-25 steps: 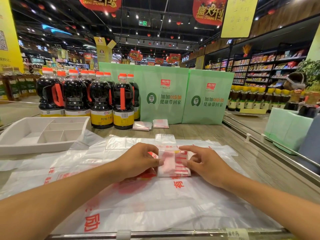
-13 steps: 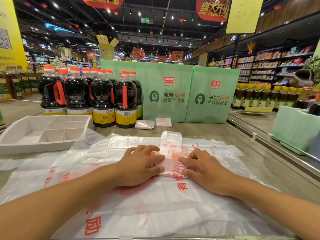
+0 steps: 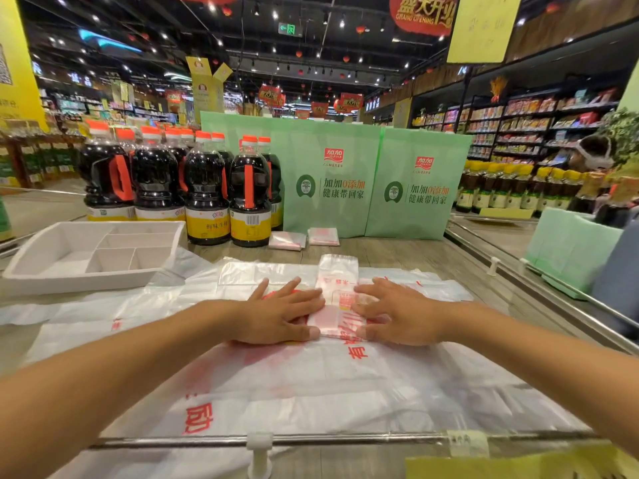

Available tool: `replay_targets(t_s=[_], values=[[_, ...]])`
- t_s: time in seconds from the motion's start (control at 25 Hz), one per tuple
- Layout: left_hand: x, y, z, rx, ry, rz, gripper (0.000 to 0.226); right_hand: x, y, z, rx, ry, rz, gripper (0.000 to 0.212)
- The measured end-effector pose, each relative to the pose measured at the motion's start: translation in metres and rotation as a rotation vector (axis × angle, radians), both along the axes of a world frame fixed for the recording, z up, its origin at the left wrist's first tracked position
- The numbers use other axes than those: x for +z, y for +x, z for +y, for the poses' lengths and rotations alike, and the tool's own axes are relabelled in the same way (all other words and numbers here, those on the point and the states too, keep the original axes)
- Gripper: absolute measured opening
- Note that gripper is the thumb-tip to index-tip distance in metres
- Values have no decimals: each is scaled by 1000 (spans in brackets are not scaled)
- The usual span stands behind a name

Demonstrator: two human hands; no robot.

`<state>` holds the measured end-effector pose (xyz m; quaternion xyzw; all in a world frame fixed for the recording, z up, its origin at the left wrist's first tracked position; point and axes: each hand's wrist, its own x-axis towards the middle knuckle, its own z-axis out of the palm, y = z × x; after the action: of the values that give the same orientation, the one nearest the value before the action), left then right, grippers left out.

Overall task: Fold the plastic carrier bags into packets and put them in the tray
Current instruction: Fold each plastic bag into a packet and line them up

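We press our left hand (image 3: 276,314) and right hand (image 3: 397,314) flat, fingers straight and gripping nothing, against either edge of the half-folded bag (image 3: 340,307) between them, probably to pin its creases and push out air. Its long axis runs straight away from us, with the loose end beyond our fingertips. The tray (image 3: 79,278) sits well out past the left hand.

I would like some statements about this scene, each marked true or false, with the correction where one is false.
1. Both the left hand and the right hand press flat on the folded bag. True.
2. The white tray stands right of the hands. False: the tray stands to their left.
3. Two folded packets lie before the green bags. True.
4. The bottles wear blue caps. False: the bottles have orange caps.
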<state>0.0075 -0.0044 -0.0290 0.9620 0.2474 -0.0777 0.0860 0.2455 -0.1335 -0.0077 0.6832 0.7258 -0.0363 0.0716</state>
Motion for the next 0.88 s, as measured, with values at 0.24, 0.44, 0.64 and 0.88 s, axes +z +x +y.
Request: replay_targets(t_s=[0.24, 0.44, 0.64, 0.88], values=[[2, -2, 6, -73, -26, -246, 79, -10, 7, -14, 52, 114, 254, 67], [-2, -8, 9, -113, 15, -467, 57, -14, 3, -13, 133, 275, 320, 54], [3, -7, 5, -44, -101, -567, 40, -16, 7, -12, 79, 411, 406, 45], [6, -6, -1, 2, -122, -585, 34, -16, 4, -10, 68, 458, 418, 39]])
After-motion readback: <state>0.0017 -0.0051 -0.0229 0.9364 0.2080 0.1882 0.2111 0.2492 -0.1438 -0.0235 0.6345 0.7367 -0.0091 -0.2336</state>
